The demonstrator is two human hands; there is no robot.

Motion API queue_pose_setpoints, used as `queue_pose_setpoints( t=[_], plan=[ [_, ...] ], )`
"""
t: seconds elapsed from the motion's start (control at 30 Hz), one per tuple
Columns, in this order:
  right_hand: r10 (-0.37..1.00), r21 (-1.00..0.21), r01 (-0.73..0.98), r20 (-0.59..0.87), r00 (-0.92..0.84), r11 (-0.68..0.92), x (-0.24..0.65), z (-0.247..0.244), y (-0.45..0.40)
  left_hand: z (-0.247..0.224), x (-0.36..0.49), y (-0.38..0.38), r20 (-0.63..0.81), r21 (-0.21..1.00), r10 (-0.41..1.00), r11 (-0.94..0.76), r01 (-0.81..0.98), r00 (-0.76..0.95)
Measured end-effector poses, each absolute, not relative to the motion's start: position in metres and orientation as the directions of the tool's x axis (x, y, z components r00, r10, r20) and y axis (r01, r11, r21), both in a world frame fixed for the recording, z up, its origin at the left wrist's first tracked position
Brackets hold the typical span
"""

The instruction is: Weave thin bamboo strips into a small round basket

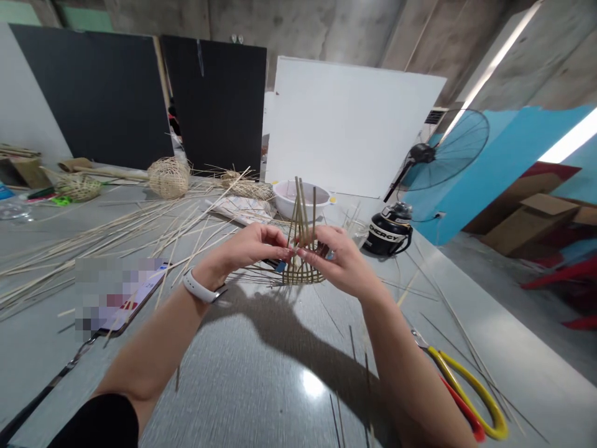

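A small, partly woven bamboo basket [302,274] stands on the table in front of me, with several upright strips [301,202] rising from its woven lower part. My left hand [256,244] reaches in from the left, thumb and forefinger pinched on a thin bamboo strip at the basket's near side. From the right, my right hand [339,260] grips the basket's strips between thumb and fingers. The fingertips of both hands almost meet. Other fingers of the right hand are partly hidden behind the uprights.
Loose bamboo strips [116,233] cover the left. A phone [135,298] lies near my left forearm, yellow-handled scissors [466,386] beside my right. Behind the basket are a white bowl [285,198], a black jug [386,231] and a round woven piece [168,177]. A fan [445,149] stands at right.
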State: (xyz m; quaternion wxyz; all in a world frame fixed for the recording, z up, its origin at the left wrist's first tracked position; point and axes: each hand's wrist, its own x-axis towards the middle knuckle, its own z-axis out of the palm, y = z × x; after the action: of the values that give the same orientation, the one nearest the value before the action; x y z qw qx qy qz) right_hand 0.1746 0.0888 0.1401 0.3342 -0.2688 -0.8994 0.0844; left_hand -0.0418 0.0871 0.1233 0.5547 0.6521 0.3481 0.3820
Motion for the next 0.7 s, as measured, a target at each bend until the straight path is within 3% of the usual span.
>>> queue_pose_setpoints(
  t=[0.3,0.57,0.7],
  plan=[
    [0.623,-0.392,0.493,0.586,-0.517,0.777,0.172,0.137,0.092,0.129,-0.029,0.076,0.137,0.964,0.934,-0.202,0.172,0.331],
    [0.669,-0.598,0.355,0.456,-0.587,0.718,0.173,0.139,0.095,0.116,-0.024,0.086,0.264,0.916,0.904,-0.344,0.208,0.335],
    [0.665,-0.628,0.299,0.495,-0.559,0.719,0.172,0.138,0.096,0.114,-0.028,0.089,0.28,0.91,0.893,-0.364,0.197,0.352]
  ],
)
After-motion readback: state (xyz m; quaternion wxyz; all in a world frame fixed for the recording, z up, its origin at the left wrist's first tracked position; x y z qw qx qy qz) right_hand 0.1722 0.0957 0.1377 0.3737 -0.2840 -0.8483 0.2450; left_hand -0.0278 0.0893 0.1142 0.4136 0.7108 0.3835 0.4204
